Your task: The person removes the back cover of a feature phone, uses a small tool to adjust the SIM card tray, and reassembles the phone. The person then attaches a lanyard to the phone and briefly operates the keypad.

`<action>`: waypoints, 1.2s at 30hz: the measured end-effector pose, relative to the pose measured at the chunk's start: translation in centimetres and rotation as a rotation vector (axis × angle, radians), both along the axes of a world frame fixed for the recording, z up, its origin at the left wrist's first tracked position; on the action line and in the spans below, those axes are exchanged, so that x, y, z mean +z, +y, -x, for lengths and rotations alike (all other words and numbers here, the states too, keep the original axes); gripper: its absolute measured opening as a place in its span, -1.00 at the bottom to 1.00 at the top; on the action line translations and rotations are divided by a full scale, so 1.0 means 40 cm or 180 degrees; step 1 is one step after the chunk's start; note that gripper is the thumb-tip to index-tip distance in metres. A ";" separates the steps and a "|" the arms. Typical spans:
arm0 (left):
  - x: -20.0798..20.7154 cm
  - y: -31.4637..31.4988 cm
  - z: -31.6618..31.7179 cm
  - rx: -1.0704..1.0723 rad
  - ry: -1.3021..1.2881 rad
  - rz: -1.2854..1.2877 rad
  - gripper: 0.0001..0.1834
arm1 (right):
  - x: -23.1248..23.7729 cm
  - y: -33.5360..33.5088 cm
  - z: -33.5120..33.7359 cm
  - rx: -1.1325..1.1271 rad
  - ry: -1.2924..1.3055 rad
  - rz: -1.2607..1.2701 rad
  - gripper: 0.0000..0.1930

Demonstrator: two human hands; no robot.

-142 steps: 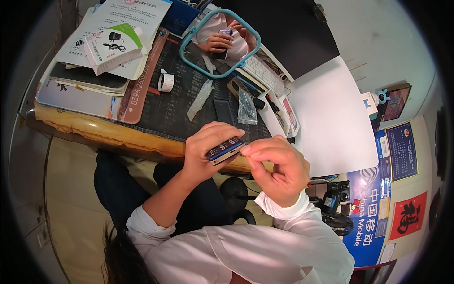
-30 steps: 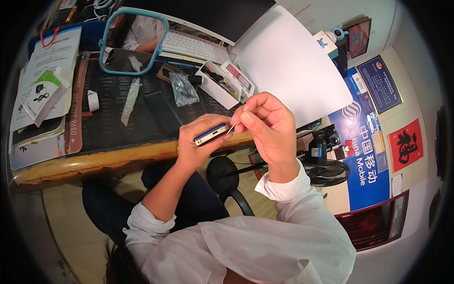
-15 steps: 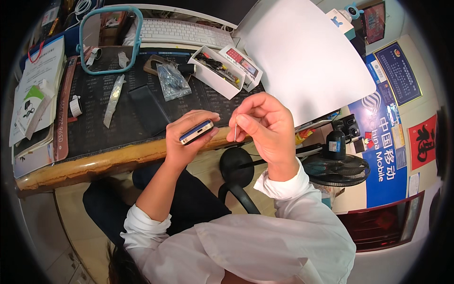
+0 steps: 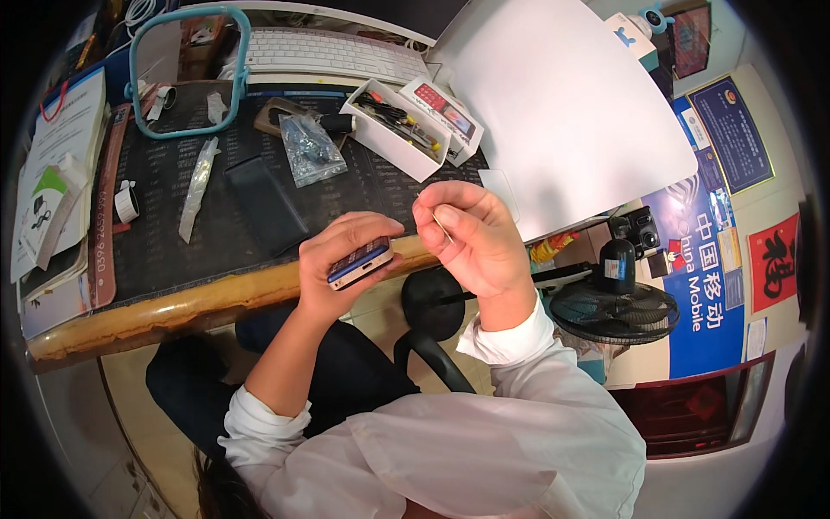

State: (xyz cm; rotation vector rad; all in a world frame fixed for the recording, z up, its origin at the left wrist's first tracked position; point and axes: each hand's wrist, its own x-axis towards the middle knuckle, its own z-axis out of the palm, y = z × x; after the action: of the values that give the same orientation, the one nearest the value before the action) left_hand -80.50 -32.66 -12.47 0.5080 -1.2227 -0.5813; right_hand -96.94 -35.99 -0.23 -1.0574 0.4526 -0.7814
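Desk [image 4: 173,306]: wooden front edge behind both hands. Right hand [image 4: 481,246]: raised, wrist bent slightly left, fingers curled, thumb and forefinger pinching pin. Left hand [image 4: 320,270]: forearm angled up, fingers wrapped round phone. Blue keypad phone [image 4: 360,265]: at desk edge, port end toward wearer. Thin pin [image 4: 442,227]: slanted, clear of phone.

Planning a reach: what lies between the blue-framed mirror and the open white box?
A brown-edged object, a clear plastic bag and a black cylinder, seen in the head view.
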 end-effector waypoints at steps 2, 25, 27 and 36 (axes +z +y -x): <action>0.003 -0.001 0.000 -0.0007 -0.0025 0.0001 -0.58 | -0.001 -0.006 0.006 0.0033 -0.0070 -0.0240 -0.75; -0.014 0.009 -0.006 0.0189 -0.0116 0.0302 -0.58 | 0.035 0.111 -0.067 -0.1029 0.1585 0.3649 -0.84; -0.013 0.008 -0.002 0.0174 -0.0036 0.0322 -0.58 | 0.043 0.106 -0.077 -0.0897 0.1619 0.4024 -0.84; -0.017 0.018 -0.012 0.0029 0.0234 0.0159 -0.55 | 0.077 0.133 -0.108 -0.0782 0.2282 0.4187 -0.83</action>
State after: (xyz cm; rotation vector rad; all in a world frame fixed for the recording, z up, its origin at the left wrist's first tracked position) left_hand -80.03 -31.92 -13.16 0.4464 -1.1616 -0.5557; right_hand -92.61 -30.68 2.86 -2.5876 0.6873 -0.8938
